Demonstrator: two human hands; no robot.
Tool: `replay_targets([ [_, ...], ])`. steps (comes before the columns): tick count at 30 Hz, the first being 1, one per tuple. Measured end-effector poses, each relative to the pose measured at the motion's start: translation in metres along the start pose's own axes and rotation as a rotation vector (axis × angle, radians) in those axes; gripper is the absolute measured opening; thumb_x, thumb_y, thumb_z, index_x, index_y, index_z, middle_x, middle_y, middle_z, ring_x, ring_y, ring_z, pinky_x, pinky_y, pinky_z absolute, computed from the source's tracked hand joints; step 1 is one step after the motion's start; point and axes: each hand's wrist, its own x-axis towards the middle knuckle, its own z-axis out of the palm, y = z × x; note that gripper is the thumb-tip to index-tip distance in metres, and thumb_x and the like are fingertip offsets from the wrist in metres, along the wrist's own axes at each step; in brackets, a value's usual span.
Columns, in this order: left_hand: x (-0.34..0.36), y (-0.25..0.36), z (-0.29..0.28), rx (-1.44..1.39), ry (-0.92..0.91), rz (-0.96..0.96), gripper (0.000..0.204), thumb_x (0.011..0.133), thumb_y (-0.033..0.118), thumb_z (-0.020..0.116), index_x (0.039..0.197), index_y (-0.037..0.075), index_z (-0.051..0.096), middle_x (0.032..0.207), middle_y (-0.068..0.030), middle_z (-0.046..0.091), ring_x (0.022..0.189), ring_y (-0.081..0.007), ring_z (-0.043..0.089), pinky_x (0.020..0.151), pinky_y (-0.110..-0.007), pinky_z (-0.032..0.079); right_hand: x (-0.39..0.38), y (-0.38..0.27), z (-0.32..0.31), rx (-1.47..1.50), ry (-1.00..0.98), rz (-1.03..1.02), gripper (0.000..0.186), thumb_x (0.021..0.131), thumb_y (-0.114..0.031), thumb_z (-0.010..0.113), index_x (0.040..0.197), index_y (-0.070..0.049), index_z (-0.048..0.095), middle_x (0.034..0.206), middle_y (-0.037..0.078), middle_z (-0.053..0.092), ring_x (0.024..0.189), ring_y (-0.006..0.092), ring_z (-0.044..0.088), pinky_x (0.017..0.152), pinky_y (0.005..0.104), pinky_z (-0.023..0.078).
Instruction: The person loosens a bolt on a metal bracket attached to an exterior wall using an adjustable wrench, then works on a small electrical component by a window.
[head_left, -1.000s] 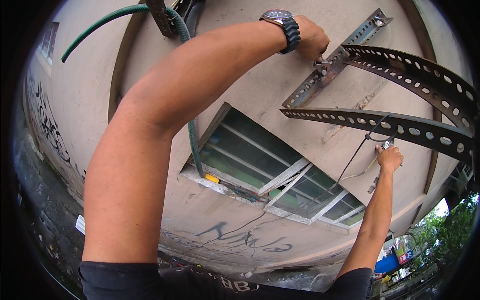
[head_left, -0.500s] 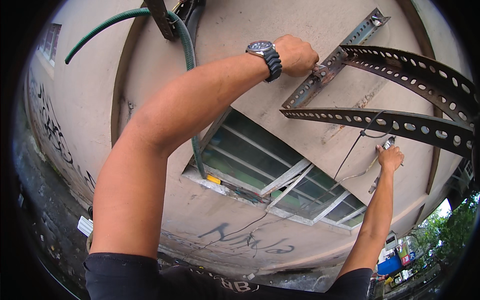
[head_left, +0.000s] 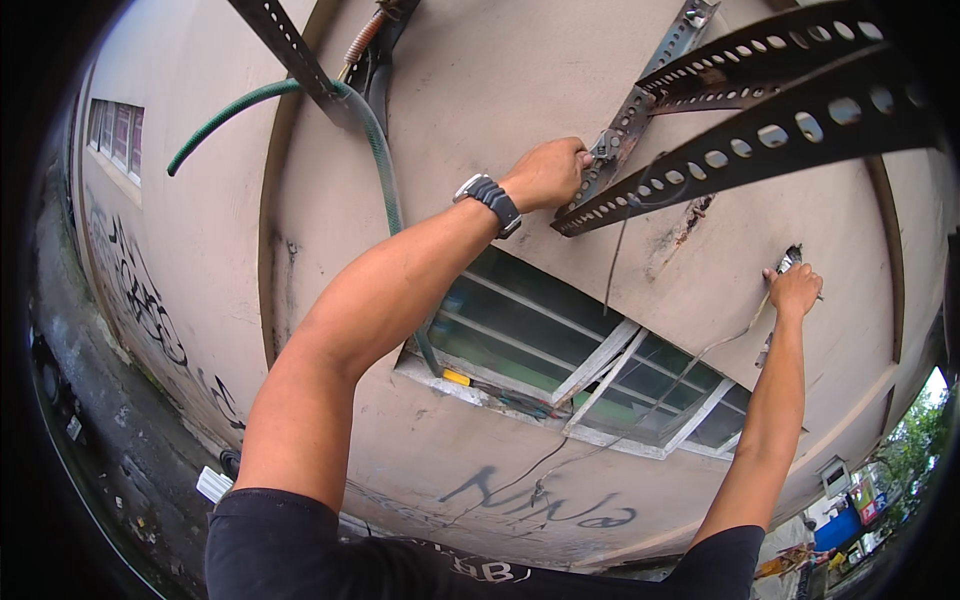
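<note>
My left hand (head_left: pixel 545 174), wearing a black-strapped watch (head_left: pixel 490 204), is closed on an adjustable wrench (head_left: pixel 606 145). The wrench's silvery head lies against the slotted angle bar (head_left: pixel 630 125) fixed to the wall; whether its jaws grip a bolt I cannot tell. Farther right and lower, my right hand (head_left: pixel 796 290) is closed at the wall, fingers curled beside a dark, silvery-edged spot (head_left: pixel 791 257). What it grips is too small to make out. A thin cable (head_left: pixel 735 338) runs from near that hand down across the window.
Slotted metal arms (head_left: pixel 770 130) jut toward me at upper right. A green hose (head_left: pixel 375 130) hangs past another metal bar (head_left: pixel 285 50). Below is a louvred window (head_left: pixel 530 310), with a yellow-handled tool (head_left: pixel 456 378) on its sill. Paved ground (head_left: pixel 90 450) lies far below left.
My view has shifted, and the slotted arms look nearer and larger. My left hand sits lower beside the bar, with the wrench head now plainly showing. The right hand stays at the same wall spot.
</note>
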Motion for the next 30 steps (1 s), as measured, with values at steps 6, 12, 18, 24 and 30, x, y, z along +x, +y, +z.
replay_targets([
  [6,0.018,-0.044,-0.02,0.365,-0.002,0.394,0.027,0.097,0.015,0.058,0.115,-0.004,0.066,0.106,-0.0264,0.069,0.1,-0.0422,0.066,0.085,-0.049,0.052,0.0,-0.01,-0.004,-0.012,-0.085,0.01,0.075,0.093,-0.074,0.05,0.122,-0.007,0.07,0.116,0.007,0.068,0.11,0.0229,0.064,0.097,0.0405,0.043],
  [12,0.046,-0.041,-0.072,0.743,0.05,0.755,0.039,0.104,0.04,0.06,0.094,0.003,0.067,0.067,-0.0136,0.06,0.061,-0.0235,0.059,0.059,-0.04,0.046,0.011,-0.024,0.016,-0.063,-0.038,0.015,0.074,0.095,-0.073,0.047,0.121,-0.008,0.069,0.11,0.005,0.067,0.106,0.0211,0.062,0.094,0.04,0.042],
  [18,0.053,0.037,-0.08,0.842,-0.251,0.321,0.04,0.104,0.044,0.057,0.102,0.006,0.072,0.074,-0.0186,0.069,0.07,-0.0371,0.069,0.066,-0.048,0.051,-0.001,-0.014,-0.003,-0.057,-0.051,-0.009,0.072,0.097,-0.07,0.045,0.122,-0.008,0.07,0.107,0.004,0.066,0.108,0.0185,0.059,0.094,0.0393,0.042],
  [24,0.091,0.063,-0.067,1.07,-0.391,0.505,0.036,0.103,0.04,0.059,0.099,0.007,0.074,0.071,-0.0161,0.067,0.069,-0.0396,0.064,0.066,-0.048,0.05,0.009,-0.014,0.027,-0.075,0.021,-0.007,0.069,0.096,-0.07,0.048,0.115,-0.007,0.069,0.103,0.004,0.063,0.102,0.0195,0.058,0.092,0.0367,0.042],
  [30,0.108,0.069,-0.065,1.179,-0.439,0.462,0.039,0.103,0.048,0.056,0.104,0.016,0.079,0.087,-0.0105,0.076,0.083,-0.0339,0.072,0.076,-0.044,0.056,0.016,-0.022,0.043,-0.108,0.06,-0.031,0.067,0.095,-0.07,0.048,0.109,-0.007,0.071,0.1,0.004,0.062,0.098,0.0195,0.057,0.09,0.0354,0.042],
])
